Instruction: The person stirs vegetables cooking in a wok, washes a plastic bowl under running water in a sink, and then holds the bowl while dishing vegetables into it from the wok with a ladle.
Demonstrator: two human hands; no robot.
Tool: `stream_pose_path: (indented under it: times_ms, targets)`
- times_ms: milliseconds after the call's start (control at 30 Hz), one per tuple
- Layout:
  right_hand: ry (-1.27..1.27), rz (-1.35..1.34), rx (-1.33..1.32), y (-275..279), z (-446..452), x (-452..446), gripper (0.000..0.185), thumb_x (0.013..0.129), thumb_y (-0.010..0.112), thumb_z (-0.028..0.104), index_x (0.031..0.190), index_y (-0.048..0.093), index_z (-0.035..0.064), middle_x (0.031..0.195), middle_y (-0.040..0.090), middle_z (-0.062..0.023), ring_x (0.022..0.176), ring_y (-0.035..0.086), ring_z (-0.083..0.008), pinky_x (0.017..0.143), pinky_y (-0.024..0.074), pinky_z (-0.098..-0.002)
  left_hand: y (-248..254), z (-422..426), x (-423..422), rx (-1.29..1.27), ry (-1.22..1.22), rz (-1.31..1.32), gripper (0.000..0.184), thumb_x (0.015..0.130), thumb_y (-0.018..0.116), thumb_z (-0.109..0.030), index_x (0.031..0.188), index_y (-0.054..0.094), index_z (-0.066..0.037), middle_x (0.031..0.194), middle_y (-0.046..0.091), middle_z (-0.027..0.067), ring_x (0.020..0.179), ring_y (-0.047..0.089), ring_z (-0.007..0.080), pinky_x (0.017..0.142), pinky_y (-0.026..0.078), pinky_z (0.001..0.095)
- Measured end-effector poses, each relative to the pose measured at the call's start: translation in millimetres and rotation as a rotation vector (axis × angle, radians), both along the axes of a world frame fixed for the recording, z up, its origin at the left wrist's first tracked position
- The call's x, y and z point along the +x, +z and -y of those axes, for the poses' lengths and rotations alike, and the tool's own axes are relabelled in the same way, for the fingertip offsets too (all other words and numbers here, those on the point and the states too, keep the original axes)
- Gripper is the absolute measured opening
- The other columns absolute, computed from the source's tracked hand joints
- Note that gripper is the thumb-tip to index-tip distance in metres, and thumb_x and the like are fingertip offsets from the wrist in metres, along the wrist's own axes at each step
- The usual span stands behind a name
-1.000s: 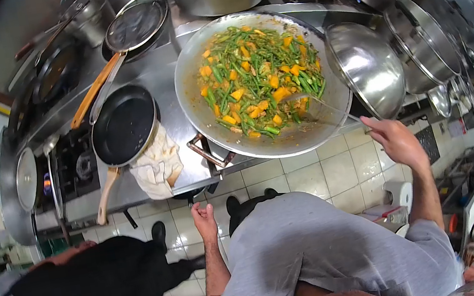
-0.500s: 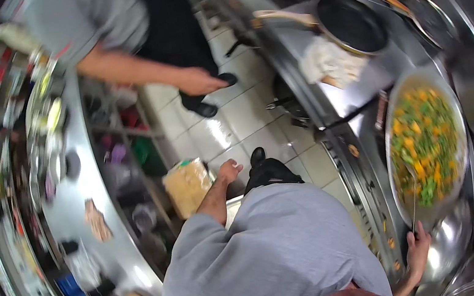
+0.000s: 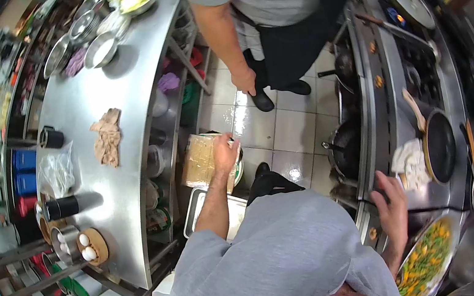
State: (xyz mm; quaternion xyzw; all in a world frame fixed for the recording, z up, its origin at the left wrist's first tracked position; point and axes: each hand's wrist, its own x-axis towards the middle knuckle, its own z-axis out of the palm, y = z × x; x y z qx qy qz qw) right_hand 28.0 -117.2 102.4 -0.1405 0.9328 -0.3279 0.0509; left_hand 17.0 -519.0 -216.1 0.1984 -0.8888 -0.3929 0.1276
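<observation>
Stretching down the left side of the view, a long stainless-steel worktable point(image 3: 106, 200) faces a steel cooking range point(image 3: 375, 101) on the right. Between them, on pale floor tiles, stands a co-worker point(image 3: 282, 4) in a grey shirt and black apron, one bare hand point(image 3: 244, 80) hanging down, apart from the person's own hands.

At the lower right sits a wide metal pan point(image 3: 455, 226), partly cut off by the dark edge of the view, holding cut green vegetables and orange chunks point(image 3: 425, 260). Farther up the range, a black frying pan with a pale handle point(image 3: 440, 147) lies beside a crumpled white cloth point(image 3: 411, 165).

Low by the worktable is a flat tan block in clear plastic wrap point(image 3: 197, 162), with a shallow silvery tray point(image 3: 236, 213) just below it in the view. The right hand point(image 3: 390, 207) is between the white cloth and the wide pan, near the range's front edge, its fingers spread and holding nothing visible. The left hand point(image 3: 225, 153) overlaps the block's right side in the view; whether it touches, and whether its fingers are pressed together or pinching something, I cannot tell.
</observation>
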Motion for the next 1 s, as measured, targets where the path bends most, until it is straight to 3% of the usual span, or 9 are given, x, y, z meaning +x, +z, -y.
stream_pose_path:
  times_ms: [167, 300, 533, 633, 767, 833, 1000]
  targets:
    - [0.372, 0.166, -0.062, -34.5, 111.2, -84.5, 0.040, 0.080, 0.063, 0.002, 0.120, 0.056, 0.0028, 0.095, 0.056, -0.0134, 0.083, 0.057, -0.0247, 0.074, 0.0456, -0.0307, 117.8, 89.1, -9.7, -0.109, 0.380, -0.252, 0.031, 0.078, 0.069, -0.012, 0.102, 0.055, -0.001, 0.099, 0.052, 0.0161, 0.094, 0.052, 0.0321, 0.081, 0.044, 0.0395]
    - [0.757, 0.175, -0.004, -87.9, 196.1, -138.4, 0.038, 0.081, 0.064, 0.007, 0.118, 0.057, 0.0069, 0.095, 0.056, -0.0154, 0.086, 0.056, -0.0330, 0.076, 0.0456, -0.0374, 153.4, 141.0, -1.9, -0.178, 0.563, -0.214, 0.034, 0.078, 0.070, -0.015, 0.104, 0.055, -0.001, 0.099, 0.051, 0.0146, 0.090, 0.052, 0.0299, 0.079, 0.044, 0.0382]
    - [1.181, 0.142, 0.018, -183.7, 356.1, -220.6, 0.034, 0.082, 0.061, 0.009, 0.115, 0.058, 0.0066, 0.099, 0.055, -0.0150, 0.092, 0.054, -0.0336, 0.079, 0.0448, -0.0402, 144.9, 175.9, -11.7, -0.320, 0.573, -0.106, 0.052, 0.070, 0.077, -0.030, 0.109, 0.055, -0.004, 0.102, 0.050, 0.0152, 0.098, 0.050, 0.0322, 0.084, 0.042, 0.0412]
    - [1.277, -0.032, -0.052, -221.4, 441.2, -250.7, 0.036, 0.082, 0.057, 0.005, 0.117, 0.057, 0.0083, 0.107, 0.053, -0.0158, 0.098, 0.053, -0.0351, 0.083, 0.0453, -0.0427, 147.6, 186.7, -24.6, -0.334, 0.539, 0.068, 0.063, 0.067, 0.078, -0.039, 0.116, 0.053, -0.008, 0.110, 0.049, 0.0138, 0.105, 0.047, 0.0301, 0.087, 0.039, 0.0419]
    - [1.239, -0.247, -0.160, -267.1, 550.5, -275.5, 0.031, 0.081, 0.056, 0.006, 0.112, 0.058, 0.0055, 0.111, 0.051, -0.0162, 0.107, 0.048, -0.0351, 0.088, 0.0406, -0.0467, 150.1, 210.4, -45.1, -0.435, 0.458, 0.256, 0.065, 0.064, 0.078, -0.040, 0.116, 0.053, -0.011, 0.108, 0.050, 0.0116, 0.103, 0.047, 0.0291, 0.087, 0.037, 0.0418]
    - [1.288, -0.198, 0.112, -298.3, 604.6, -292.9, 0.031, 0.079, 0.057, 0.011, 0.111, 0.060, 0.0092, 0.109, 0.057, -0.0168, 0.110, 0.049, -0.0349, 0.091, 0.0404, -0.0457, 149.5, 224.1, -54.8, -0.445, 0.460, 0.283, 0.064, 0.064, 0.078, -0.041, 0.116, 0.054, -0.012, 0.105, 0.050, 0.0104, 0.102, 0.048, 0.0287, 0.085, 0.037, 0.0415]
    - [1.425, -0.272, 0.257, -384.6, 686.7, -309.4, 0.030, 0.081, 0.054, 0.013, 0.110, 0.061, 0.0089, 0.107, 0.060, -0.0136, 0.105, 0.053, -0.0334, 0.087, 0.0428, -0.0447, 146.1, 244.6, -74.7, -0.488, 0.499, 0.365, 0.066, 0.062, 0.078, -0.045, 0.115, 0.053, -0.015, 0.099, 0.050, 0.0084, 0.095, 0.049, 0.0269, 0.082, 0.037, 0.0408]
